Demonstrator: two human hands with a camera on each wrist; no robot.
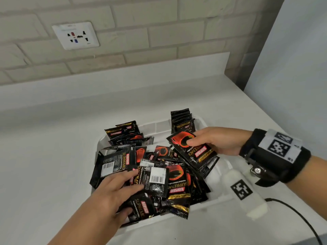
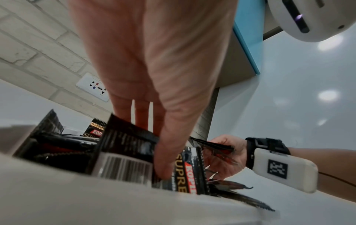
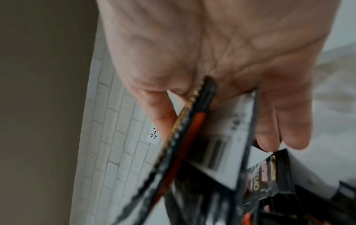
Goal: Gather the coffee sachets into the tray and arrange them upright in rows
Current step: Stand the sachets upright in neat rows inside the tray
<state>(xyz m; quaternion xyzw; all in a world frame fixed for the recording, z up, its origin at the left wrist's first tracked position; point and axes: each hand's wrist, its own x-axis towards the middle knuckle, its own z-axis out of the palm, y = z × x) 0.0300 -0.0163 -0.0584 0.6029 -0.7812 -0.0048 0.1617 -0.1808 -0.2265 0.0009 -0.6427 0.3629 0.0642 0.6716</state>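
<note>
A white tray (image 1: pixel 157 126) on the counter holds a loose heap of black coffee sachets (image 1: pixel 177 175). A few sachets (image 1: pixel 182 119) stand upright in its far right corner. My left hand (image 1: pixel 131 191) reaches into the near side of the heap and pinches a barcode-backed sachet (image 1: pixel 155 179), with the thumb (image 2: pixel 163 170) in front and the fingers behind. My right hand (image 1: pixel 194 143) hovers over the tray's right side and grips a small stack of sachets (image 1: pixel 192 152), thumb on top. The right wrist view shows that stack (image 3: pixel 192 137) edge-on between thumb and fingers.
The tray sits on a white counter (image 1: pixel 62 147) against a brick wall with a socket (image 1: pixel 76 35). A pale panel (image 1: pixel 292 68) closes off the right side. A black cable (image 1: pixel 300 214) runs from the wrist unit (image 1: pixel 247 195) across the near right of the counter.
</note>
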